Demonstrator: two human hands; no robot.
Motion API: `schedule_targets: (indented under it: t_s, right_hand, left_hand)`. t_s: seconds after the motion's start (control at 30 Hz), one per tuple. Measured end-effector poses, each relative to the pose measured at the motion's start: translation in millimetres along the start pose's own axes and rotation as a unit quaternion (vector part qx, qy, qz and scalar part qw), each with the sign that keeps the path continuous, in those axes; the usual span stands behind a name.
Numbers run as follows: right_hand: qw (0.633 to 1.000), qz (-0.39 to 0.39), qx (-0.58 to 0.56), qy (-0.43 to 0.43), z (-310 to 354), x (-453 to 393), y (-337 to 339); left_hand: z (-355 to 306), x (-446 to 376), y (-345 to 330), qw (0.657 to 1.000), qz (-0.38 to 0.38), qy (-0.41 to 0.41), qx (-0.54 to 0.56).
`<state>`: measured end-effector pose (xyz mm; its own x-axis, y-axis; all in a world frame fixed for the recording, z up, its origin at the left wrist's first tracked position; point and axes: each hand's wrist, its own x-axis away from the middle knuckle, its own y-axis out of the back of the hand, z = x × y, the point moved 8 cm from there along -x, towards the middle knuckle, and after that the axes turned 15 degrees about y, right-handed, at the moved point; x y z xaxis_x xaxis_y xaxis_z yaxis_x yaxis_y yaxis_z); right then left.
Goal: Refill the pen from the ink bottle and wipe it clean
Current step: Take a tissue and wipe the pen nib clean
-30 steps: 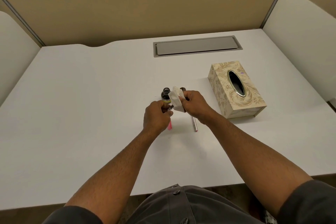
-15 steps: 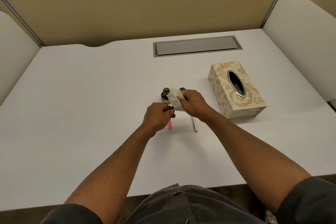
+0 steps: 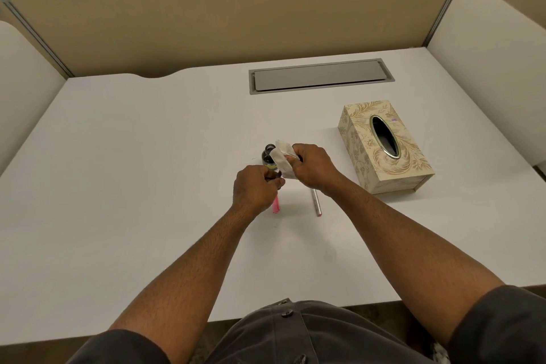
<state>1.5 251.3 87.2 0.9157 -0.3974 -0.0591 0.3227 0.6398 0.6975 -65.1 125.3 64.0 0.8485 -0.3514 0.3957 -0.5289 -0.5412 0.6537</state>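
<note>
— Two hands meet over the middle of the desk (image 3: 118,186). What are the fingers doing?

— The left hand (image 3: 255,190) is curled around the pen (image 3: 276,204), whose pink end pokes out toward the near side. The right hand (image 3: 314,167) pinches a white tissue (image 3: 282,161) bunched against the pen's far end.

— So it's the wiping step?

— I'd judge so. Best to keep the tissue wrapped snugly and draw it off the tip, away from the fingers, so ink doesn't smear.

— Anything nearby to mind?

— The ink bottle (image 3: 268,155) stands uncapped just beyond the hands, touching or nearly touching the tissue; a careless pull could tip it. A silver pen cap (image 3: 316,202) lies just right of the pen, and the tissue box (image 3: 384,148) sits farther right.
</note>
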Motion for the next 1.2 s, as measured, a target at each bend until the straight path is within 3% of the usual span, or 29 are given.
schedule_targets:
  t_s: [0.27, 0.57, 0.87, 0.93, 1.03, 1.2]
  right_hand:
    - [1.0, -0.005, -0.011, -0.013, 0, 2, -1]
    - [0.988, -0.006, -0.138, -0.073, -13, 2, -8]
    - [0.99, -0.03, -0.11, -0.08, -12, 3, -10]
    - [0.986, -0.071, -0.111, -0.098, -18, 4, -3]
    - [0.981, -0.139, -0.078, -0.11, -30, 4, 20]
    - [0.989, -0.11, -0.042, -0.091, -31, 3, 28]
  left_hand:
    - [-1, 3, 5, 1.0, -0.022, -0.007, -0.012]
    - [-7, 12, 16, 0.993, -0.099, -0.047, -0.042]
    - [-20, 20, 17, 0.976, -0.153, -0.113, -0.107]
    - [-18, 20, 19, 0.976, -0.152, -0.111, -0.113]
    - [-9, 18, 22, 0.981, -0.143, -0.099, -0.088]
    - [-1, 16, 23, 0.992, -0.112, -0.059, 0.007]
